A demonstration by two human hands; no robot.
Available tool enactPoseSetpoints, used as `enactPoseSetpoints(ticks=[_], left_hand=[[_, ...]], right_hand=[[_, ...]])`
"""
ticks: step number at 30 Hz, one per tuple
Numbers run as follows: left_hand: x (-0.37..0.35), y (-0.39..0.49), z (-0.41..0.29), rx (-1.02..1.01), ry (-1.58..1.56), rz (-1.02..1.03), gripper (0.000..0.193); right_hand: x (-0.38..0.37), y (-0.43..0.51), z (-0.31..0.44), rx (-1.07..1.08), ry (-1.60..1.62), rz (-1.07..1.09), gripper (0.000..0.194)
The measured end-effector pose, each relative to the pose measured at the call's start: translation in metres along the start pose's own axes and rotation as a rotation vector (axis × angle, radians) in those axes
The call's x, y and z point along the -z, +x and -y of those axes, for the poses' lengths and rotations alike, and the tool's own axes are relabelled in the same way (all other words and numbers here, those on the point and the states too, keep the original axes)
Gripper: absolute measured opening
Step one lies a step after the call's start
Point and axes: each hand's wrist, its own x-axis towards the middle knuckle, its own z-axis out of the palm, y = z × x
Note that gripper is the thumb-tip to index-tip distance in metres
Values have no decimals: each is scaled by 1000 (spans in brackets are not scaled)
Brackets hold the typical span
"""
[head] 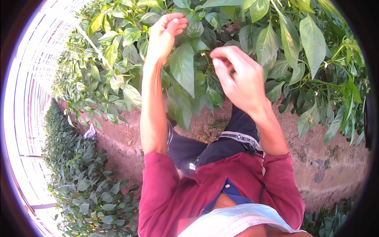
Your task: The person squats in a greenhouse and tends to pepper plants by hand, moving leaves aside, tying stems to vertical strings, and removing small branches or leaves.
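Note:
Leafy pepper plants (pixel 182 66) with broad green leaves fill the upper part of the view, in front of my body. My left hand (pixel 167 32) is raised among the upper leaves, palm partly turned inward, fingers slightly bent and holding nothing visible. To its right and lower, my right hand (pixel 239 71) hovers over the foliage with thumb and fingers curled towards each other. Its fingertips are near small stems and a small pale flower; whether something thin is between them does not show clearly.
A pale string (pixel 94 46) slants through the plants at upper left. Bare soil path (pixel 316 160) runs beneath me. Another plant row (pixel 88 183) stands at lower left, with a whitish scrap (pixel 90 132) at its edge. Greenhouse framing (pixel 29 89) curves along the left.

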Motion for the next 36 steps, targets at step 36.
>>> enactPoseSetpoints(ticks=[36], left_hand=[[28,-59,42,302,84,75,34]], right_hand=[[-115,-132,-38,76,105,162,24]])
